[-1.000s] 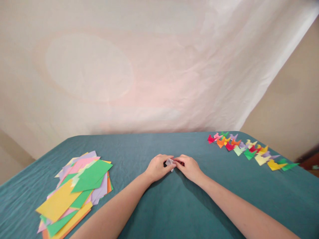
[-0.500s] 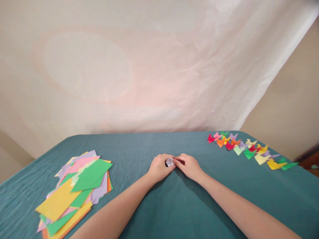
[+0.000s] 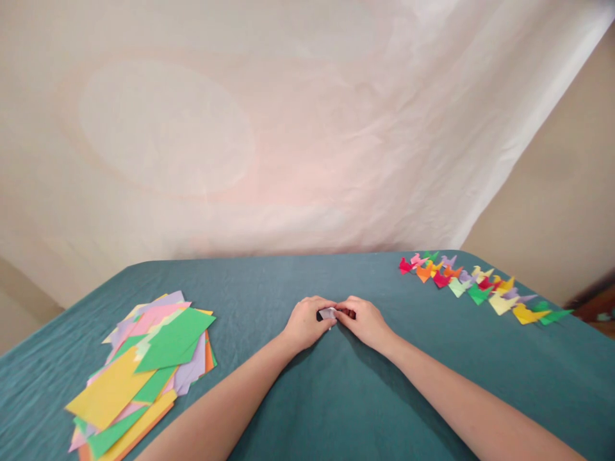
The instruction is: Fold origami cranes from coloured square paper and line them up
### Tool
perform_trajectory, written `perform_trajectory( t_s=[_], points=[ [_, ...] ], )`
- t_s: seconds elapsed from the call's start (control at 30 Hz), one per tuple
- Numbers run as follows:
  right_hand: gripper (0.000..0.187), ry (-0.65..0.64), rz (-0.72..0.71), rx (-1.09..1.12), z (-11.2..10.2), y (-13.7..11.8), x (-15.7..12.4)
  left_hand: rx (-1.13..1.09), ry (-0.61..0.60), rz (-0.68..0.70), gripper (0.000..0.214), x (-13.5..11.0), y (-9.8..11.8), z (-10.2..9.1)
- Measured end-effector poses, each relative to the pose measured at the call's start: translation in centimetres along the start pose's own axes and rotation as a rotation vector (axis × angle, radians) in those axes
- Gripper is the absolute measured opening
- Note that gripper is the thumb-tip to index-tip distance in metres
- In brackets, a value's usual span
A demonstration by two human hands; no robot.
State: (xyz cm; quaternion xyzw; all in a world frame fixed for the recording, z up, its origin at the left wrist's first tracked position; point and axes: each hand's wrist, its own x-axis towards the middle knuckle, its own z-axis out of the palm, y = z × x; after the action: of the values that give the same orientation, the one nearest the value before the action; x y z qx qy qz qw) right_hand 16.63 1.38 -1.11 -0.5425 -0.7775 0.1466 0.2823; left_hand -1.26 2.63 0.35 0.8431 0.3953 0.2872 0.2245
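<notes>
A small pale folded paper piece (image 3: 328,314) rests between my two hands at the middle of the teal tablecloth (image 3: 336,397). My left hand (image 3: 305,323) curls around its left side, fingers closed on it. My right hand (image 3: 366,322) pinches it from the right with fingertips pressed together. Most of the paper is hidden by my fingers.
A loose stack of coloured paper sheets (image 3: 144,368) lies at the left front of the table. A row of several small folded paper figures (image 3: 475,288) in mixed colours runs along the back right edge. A cream cloth backdrop (image 3: 288,128) hangs behind the table.
The visible part of the folded paper has shrunk a little as my fingers pressed closer over it. Both hands stay in the same spot.
</notes>
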Motion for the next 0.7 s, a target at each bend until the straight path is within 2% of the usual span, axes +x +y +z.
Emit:
perform_trajectory(
  t_s=[0.2, 0.7],
  points=[
    [0.022, 0.011, -0.029, -0.065, 0.1, 0.0, -0.2, -0.033, -0.019, 0.000, 0.027, 0.1, -0.1, -0.1],
    [0.020, 0.086, -0.250, -0.387, -0.4, -1.2, -0.8, 0.059, -0.027, 0.064, 0.024, -0.1, 0.2, -0.4]
  ],
)
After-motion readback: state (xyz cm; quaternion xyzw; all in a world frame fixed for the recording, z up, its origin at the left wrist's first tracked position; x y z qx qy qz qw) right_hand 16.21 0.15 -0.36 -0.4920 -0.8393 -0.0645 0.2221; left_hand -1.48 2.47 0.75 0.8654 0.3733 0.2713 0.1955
